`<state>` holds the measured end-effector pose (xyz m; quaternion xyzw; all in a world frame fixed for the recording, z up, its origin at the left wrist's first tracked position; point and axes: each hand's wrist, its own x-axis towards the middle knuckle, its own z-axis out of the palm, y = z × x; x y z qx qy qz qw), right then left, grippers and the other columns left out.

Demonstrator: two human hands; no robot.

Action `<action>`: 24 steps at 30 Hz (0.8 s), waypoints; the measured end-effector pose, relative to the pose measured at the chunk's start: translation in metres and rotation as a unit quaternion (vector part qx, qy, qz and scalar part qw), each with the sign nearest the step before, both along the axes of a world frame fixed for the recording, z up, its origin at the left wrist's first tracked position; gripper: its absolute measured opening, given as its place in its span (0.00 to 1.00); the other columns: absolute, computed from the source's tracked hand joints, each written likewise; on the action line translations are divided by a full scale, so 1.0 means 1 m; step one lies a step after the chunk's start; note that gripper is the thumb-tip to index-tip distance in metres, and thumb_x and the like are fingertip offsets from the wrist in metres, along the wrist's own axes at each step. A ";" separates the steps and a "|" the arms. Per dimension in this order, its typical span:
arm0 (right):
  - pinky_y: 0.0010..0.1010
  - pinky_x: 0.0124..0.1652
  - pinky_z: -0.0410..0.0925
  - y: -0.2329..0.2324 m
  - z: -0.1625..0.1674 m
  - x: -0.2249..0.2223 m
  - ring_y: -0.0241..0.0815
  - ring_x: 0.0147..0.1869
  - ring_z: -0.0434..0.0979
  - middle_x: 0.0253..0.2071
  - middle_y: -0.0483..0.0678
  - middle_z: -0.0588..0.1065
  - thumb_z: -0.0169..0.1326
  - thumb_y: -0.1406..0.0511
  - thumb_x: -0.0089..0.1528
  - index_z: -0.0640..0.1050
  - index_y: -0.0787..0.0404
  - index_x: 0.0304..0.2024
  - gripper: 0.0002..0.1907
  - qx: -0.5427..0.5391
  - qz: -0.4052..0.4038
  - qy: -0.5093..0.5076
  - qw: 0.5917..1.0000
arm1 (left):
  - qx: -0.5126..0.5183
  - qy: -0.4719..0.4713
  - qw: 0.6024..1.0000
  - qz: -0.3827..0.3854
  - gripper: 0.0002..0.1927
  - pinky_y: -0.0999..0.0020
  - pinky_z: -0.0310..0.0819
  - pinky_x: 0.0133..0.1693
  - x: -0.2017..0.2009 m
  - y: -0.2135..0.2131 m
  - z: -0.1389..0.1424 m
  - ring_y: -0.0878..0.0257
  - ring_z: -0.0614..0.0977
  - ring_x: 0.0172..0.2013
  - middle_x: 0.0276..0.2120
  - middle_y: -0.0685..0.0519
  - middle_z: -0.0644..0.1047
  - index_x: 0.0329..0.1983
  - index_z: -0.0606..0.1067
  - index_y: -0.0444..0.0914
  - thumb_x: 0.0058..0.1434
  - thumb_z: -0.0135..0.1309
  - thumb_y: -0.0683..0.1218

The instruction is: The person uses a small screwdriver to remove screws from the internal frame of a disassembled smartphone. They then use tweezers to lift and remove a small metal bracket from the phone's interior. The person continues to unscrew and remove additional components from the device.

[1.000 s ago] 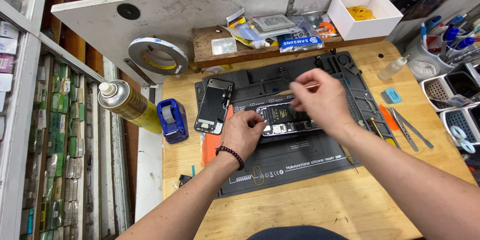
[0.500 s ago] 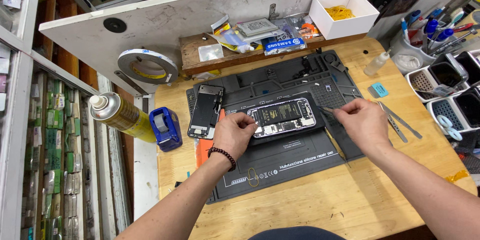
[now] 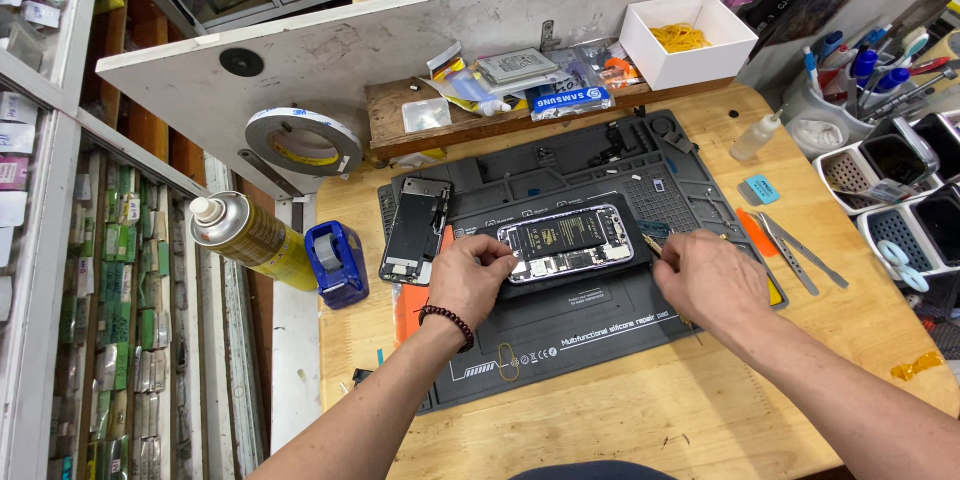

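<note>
Your left hand (image 3: 470,278) sits on the dark mat (image 3: 590,340), fingers curled, thumb and fingertips pinching the left end of the opened phone (image 3: 566,238) and holding it down. A bead bracelet (image 3: 447,322) rings that wrist. The phone lies flat, long side across the mat's middle, insides facing up, resting on a darker raised pad.

Starting at the far left, a spray can (image 3: 243,236) lies tilted at the bench edge, with a blue tape dispenser (image 3: 335,262) just beside it. Above them a tape roll (image 3: 302,140) leans by the white board. Next comes a second phone (image 3: 415,230), lying lengthwise on the mat's left part, just left of your left hand and apart from the opened phone.

Move on right: your right hand (image 3: 712,280) rests on the mat just beside the opened phone's right end, fingers bent loosely downward. A thin tool tip (image 3: 652,243) pokes out from its fingers towards the phone; whether you're gripping it firmly I cannot tell.

Beyond that hand, metal tweezers (image 3: 800,253) lie on the wood, an orange strip just beside them, a small blue pad (image 3: 762,189) above. A little clear bottle (image 3: 755,136) stands near the mat's top corner. Up on the shelf sits a white box (image 3: 688,37) with yellow bits inside. Far right, white bins (image 3: 895,200) and a cup of pens (image 3: 850,80) crowd the edge.
</note>
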<state>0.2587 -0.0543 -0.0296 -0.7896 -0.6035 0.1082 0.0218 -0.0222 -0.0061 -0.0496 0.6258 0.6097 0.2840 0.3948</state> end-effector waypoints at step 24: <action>0.32 0.32 0.78 0.054 0.055 -0.048 0.42 0.35 0.83 0.36 0.55 0.79 0.56 0.74 0.59 0.59 0.61 0.60 0.30 0.114 -0.088 0.589 0.795 | 0.002 0.000 1.000 0.007 0.08 0.68 0.76 0.34 0.002 0.001 -0.004 0.65 0.80 0.28 0.27 0.54 0.80 0.33 0.83 0.37 0.55 0.64 0.47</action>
